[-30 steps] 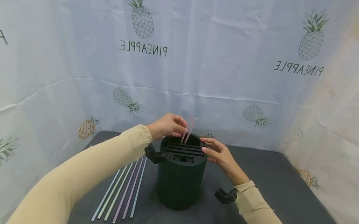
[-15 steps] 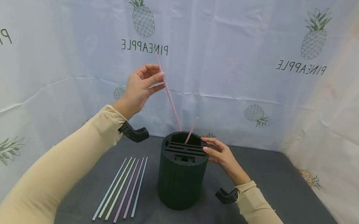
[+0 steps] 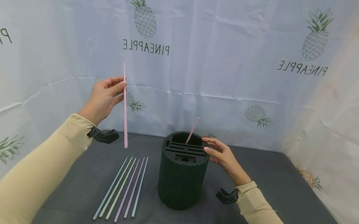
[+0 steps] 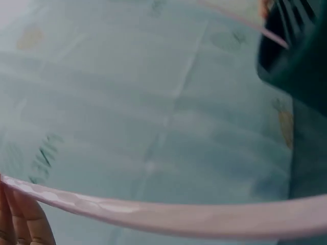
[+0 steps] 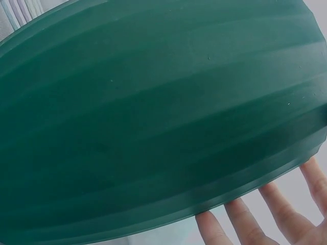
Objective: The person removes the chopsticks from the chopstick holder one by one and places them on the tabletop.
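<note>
My left hand (image 3: pixel 101 97) pinches a pink straw (image 3: pixel 124 118) near its upper end, between thumb and fingers. The straw hangs almost upright over the back left of the table, and in the left wrist view it stretches across the bottom. A dark green ribbed utensil holder (image 3: pixel 180 186) with a slotted black top stands in the middle. From the large opening at the back of that top leans another pink straw (image 3: pixel 192 130). My right hand (image 3: pixel 221 157) rests at the holder's right rim; its fingertips (image 5: pixel 236 206) touch the ribbed side with fingers fairly straight.
Several straws (image 3: pixel 124 188) in blue, pale green and purple lie side by side on the dark grey table (image 3: pixel 254 209), left of the holder. A white curtain (image 3: pixel 201 75) printed with pineapples closes off the back and sides.
My left hand has pulled one pink straw up out of the holder and carried it left, away from the holder. My right hand stays at the rim, and the other pink straw remains inside.
</note>
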### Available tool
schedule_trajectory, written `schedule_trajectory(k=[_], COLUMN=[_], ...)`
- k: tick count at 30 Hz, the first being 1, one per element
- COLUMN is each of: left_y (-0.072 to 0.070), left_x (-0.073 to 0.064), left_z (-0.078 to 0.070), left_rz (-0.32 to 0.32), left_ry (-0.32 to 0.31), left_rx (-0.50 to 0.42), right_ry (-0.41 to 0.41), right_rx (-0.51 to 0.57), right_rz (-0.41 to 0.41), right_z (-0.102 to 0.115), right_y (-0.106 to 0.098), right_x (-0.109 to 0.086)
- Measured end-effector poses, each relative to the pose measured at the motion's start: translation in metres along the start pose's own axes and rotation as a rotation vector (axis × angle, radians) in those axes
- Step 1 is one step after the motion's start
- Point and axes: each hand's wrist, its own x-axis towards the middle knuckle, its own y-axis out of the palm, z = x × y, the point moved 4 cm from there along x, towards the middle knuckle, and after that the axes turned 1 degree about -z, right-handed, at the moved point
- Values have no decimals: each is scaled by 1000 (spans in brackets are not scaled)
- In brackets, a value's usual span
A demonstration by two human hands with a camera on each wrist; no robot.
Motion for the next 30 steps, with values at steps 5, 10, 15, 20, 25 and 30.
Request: schedule_trajectory(k=[5, 10, 15, 20, 25, 30], left_y=[-51, -95, -126, -145, -155, -161], left_x=[-7, -18, -34, -46, -58, -68], left_z=[36, 77, 117, 147, 171, 189], left_rz=[-46, -68, -43, -33, -32, -26], left_ry=[-135, -213, -306, -382, -421, -451], left_rx=[153, 355, 534, 578, 633, 683], right_ry=[9, 13, 18, 21, 18, 17], right_rx=[-4, -7, -8, -9, -13, -12], right_rz=[-5, -6, -5, -4, -4, -1], right_z=[0, 1, 1, 1, 0, 0], right_y=[0, -1, -1, -1, 0, 0], right_x=[0, -1, 0, 1, 1, 0])
